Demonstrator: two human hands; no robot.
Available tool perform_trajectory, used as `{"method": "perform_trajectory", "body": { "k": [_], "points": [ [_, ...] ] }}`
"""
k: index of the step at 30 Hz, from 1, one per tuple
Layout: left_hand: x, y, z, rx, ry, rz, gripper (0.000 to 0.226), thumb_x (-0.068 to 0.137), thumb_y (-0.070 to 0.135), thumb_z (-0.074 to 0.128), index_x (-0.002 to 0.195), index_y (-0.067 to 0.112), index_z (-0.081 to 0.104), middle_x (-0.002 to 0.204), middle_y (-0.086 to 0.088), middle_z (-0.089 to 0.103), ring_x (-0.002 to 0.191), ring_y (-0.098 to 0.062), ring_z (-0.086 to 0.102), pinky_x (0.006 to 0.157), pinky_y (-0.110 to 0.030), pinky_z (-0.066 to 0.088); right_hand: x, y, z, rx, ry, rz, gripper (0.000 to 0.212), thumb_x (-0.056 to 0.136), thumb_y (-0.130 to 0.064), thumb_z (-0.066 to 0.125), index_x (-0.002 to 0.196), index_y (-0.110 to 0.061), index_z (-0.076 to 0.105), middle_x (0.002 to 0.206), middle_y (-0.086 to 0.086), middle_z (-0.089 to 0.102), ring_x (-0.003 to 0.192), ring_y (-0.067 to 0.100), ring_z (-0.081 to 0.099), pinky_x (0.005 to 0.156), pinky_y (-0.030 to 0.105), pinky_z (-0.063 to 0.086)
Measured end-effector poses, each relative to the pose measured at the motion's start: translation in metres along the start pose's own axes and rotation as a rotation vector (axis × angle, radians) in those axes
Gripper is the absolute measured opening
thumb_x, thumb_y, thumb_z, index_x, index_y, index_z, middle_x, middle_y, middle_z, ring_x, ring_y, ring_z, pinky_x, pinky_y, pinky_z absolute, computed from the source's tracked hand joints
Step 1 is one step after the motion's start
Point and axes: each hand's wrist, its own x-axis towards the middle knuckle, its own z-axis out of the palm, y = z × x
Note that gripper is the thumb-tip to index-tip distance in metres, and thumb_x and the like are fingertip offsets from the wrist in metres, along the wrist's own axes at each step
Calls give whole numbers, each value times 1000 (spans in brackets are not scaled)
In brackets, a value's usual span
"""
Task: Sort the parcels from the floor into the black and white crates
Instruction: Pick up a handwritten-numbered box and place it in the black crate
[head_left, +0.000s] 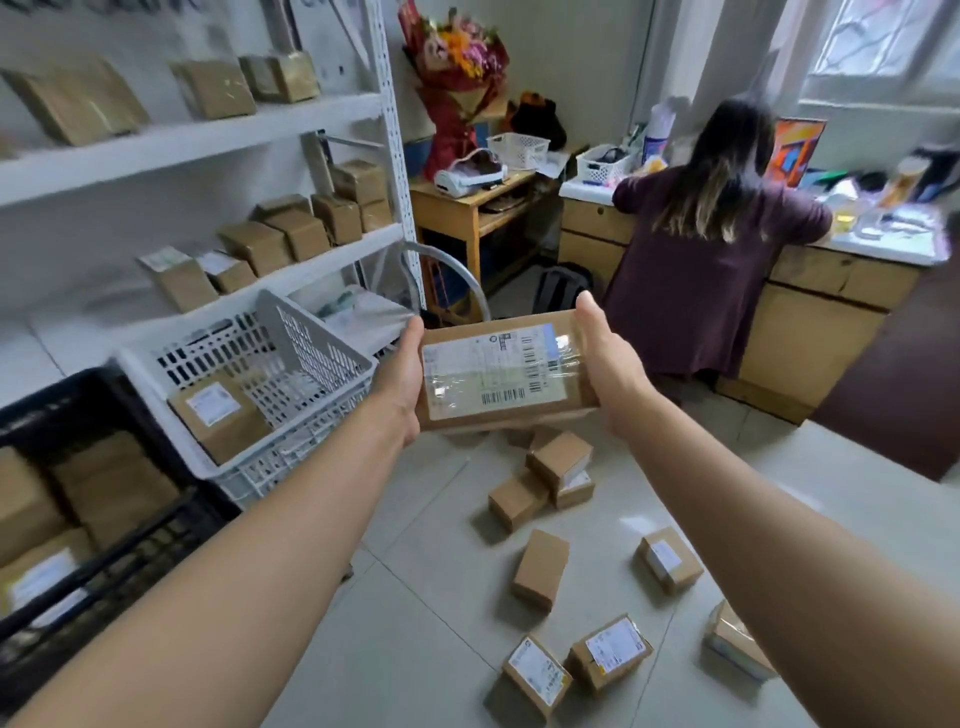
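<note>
Parcel (506, 371) held between left grip (401, 375) and right grip (609, 364), both grasping its ends

Long brown parcel (506, 371), label up under clear tape: you hold it level, left hand (400, 374) and right hand (608, 364) at its ends. White crate (311, 343) contains one labelled box (221, 415). Black crate (140, 540) contains several boxes (114, 483). Small boxes (540, 569) lie scattered on the floor (415, 597).
</note>
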Motion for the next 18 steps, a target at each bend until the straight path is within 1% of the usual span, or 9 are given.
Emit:
{"method": "perform_trajectory", "body": {
  "k": [2, 4, 6, 7, 10, 13, 14, 16, 18],
  "points": [
    [-9, -2, -8, -18, 26, 8, 36, 86, 48, 46, 69, 20, 60, 66, -1, 71, 65, -22, 68, 64, -37, 55, -1, 0, 2, 14, -63, 46, 80, 76, -79, 41, 117, -13, 61, 104, 10, 71, 90, 29, 69, 89, 46, 53],
    [-20, -6, -13, -43, 85, 24, 22, 83, 31, 46, 65, 18, 48, 47, 2, 59, 46, -15, 60, 53, -25, 48, -2, 0, 4, 17, -121, 77, 80, 76, -79, 42, 116, -13, 60, 103, 11, 71, 90, 30, 68, 87, 48, 53],
    [-31, -12, -15, -103, 173, 51, 14, 79, 15, 47, 67, 16, 41, 41, 3, 50, 34, -10, 52, 39, -17, 40, -2, 0, 8, 1, -196, 71, 81, 78, -77, 42, 125, -12, 53, 110, 12, 67, 96, 31, 66, 90, 50, 52],
    [-36, -15, -16, -133, 203, 66, 15, 77, 10, 46, 66, 16, 39, 41, 3, 48, 31, -9, 50, 36, -16, 39, -1, 0, 10, -11, -224, 59, 80, 79, -75, 43, 127, -12, 49, 113, 11, 64, 97, 31, 66, 89, 49, 52],
    [-48, -21, -21, -150, 264, 64, 13, 73, 8, 46, 64, 15, 39, 42, 4, 48, 39, -13, 50, 41, -18, 38, -2, 5, 21, -56, -237, 7, 58, 85, -65, 46, 117, -17, 41, 110, 7, 60, 92, 27, 66, 82, 47, 56],
    [-58, -23, -33, -196, 332, 73, 7, 73, 8, 48, 76, 13, 43, 62, -3, 47, 53, -17, 49, 42, -19, 39, -4, 14, 36, -106, -255, -45, 37, 89, -52, 49, 110, -22, 43, 107, 5, 59, 94, 24, 64, 85, 47, 54],
    [-61, -24, -38, -212, 354, 78, 9, 74, 9, 49, 81, 12, 45, 66, -4, 47, 57, -18, 50, 43, -20, 40, -5, 17, 42, -112, -268, -56, 35, 90, -49, 49, 111, -22, 44, 105, 4, 59, 93, 23, 63, 83, 45, 54],
    [-66, -26, -50, -252, 390, 91, 15, 77, 11, 51, 92, 12, 49, 74, -7, 53, 63, -20, 55, 47, -24, 44, -7, 21, 57, -135, -300, -82, 37, 92, -45, 50, 118, -20, 48, 101, 1, 60, 89, 19, 62, 73, 37, 53],
    [-69, -26, -65, -297, 423, 109, 21, 81, 13, 52, 102, 12, 54, 84, -9, 59, 71, -22, 60, 52, -28, 50, -10, 22, 75, -140, -342, -96, 39, 92, -43, 51, 122, -19, 48, 100, 1, 59, 90, 18, 62, 73, 36, 53]
  ]
}}
